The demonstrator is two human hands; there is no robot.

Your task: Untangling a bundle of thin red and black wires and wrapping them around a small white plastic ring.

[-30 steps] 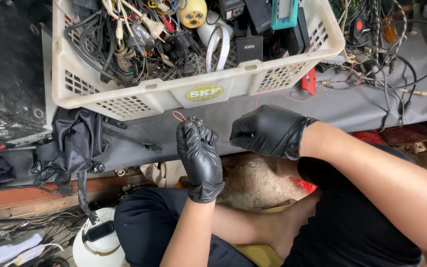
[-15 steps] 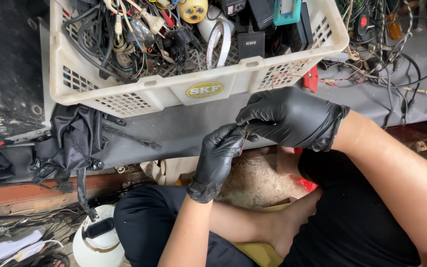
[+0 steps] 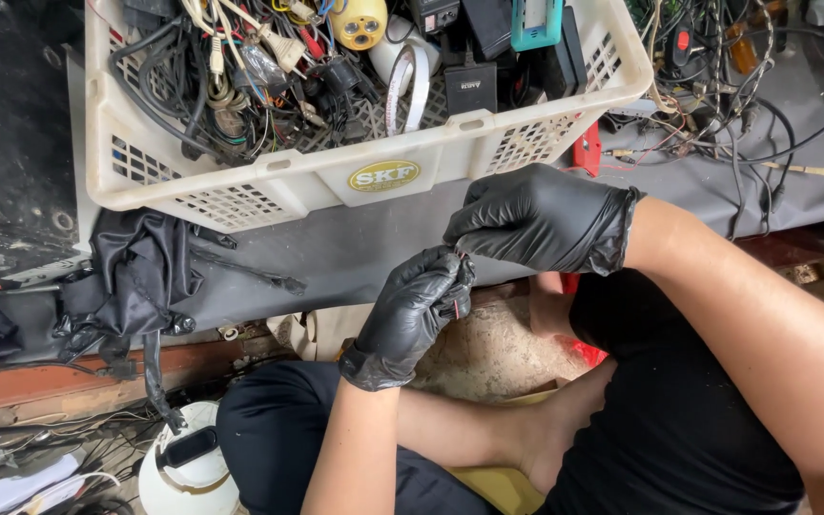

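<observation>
1. both hands in black gloves, meeting in front of the seated person, just below the near wall of the basket.
2. left hand (image 3: 412,310) curled shut, fingertips pinching a small red bit of wire (image 3: 457,307); the piece is mostly hidden in the glove, too small to tell its kind.
3. right hand (image 3: 541,215) arched over the left from above and to the right, fingertips pressed together on the upper end of the same small piece, at the point where the two hands touch.
4. just beyond the hands: a cream plastic basket (image 3: 269,176) with slotted walls, packed with tangled cables, plugs, black adapters, a yellow round object and a teal gadget.
5. the basket sits on a grey counter (image 3: 336,250); the hands hang just off its near edge.
6. beyond the right hand, past the basket's corner: a loose tangle of wires (image 3: 736,105) on the same surface, and a small red part (image 3: 587,151) close to the right-hand knuckles.
7. left of the left hand, well apart: crumpled black cloth with straps (image 3: 135,277) draped over the edge.
8. below the left forearm: a white round container with a black handle (image 3: 188,467) on the floor.
</observation>
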